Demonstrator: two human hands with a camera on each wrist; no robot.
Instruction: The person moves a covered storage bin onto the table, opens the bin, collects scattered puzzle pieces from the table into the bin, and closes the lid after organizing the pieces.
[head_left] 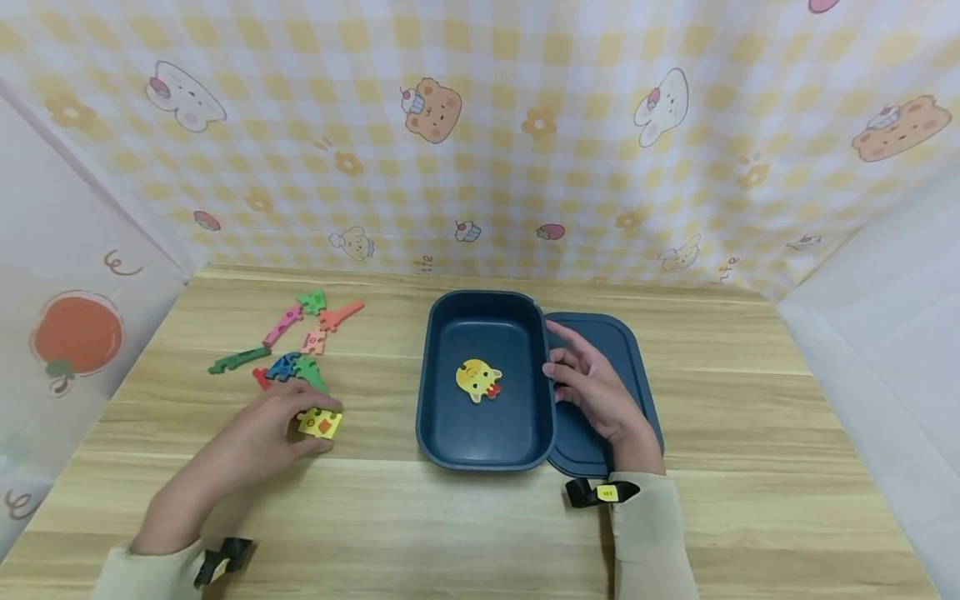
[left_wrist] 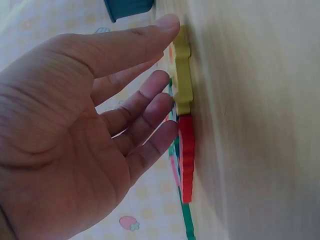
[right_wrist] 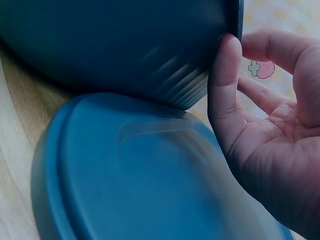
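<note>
My left hand (head_left: pixel 266 425) pinches a yellow puzzle piece (head_left: pixel 320 423) with orange spots between thumb and forefinger, low over the table. In the left wrist view this yellow piece (left_wrist: pixel 183 75) stands edge-on beside a red piece (left_wrist: pixel 186 160). A dark blue box (head_left: pixel 485 454) is in the middle, with a yellow giraffe-head piece (head_left: pixel 478 381) lying inside. My right hand (head_left: pixel 596 392) touches the box's right rim with thumb and fingertips. In the right wrist view the thumb (right_wrist: pixel 226 75) rests against the box wall (right_wrist: pixel 125 50) near the rim.
The blue lid (head_left: pixel 618 358) lies flat right of the box, partly under my right hand. Several puzzle pieces lie left: pink (head_left: pixel 283 327), orange (head_left: pixel 341 315), dark green (head_left: pixel 238 360) and blue (head_left: pixel 283 367). A checked curtain (head_left: pixel 480 167) hangs behind the wooden table (head_left: pixel 750 417).
</note>
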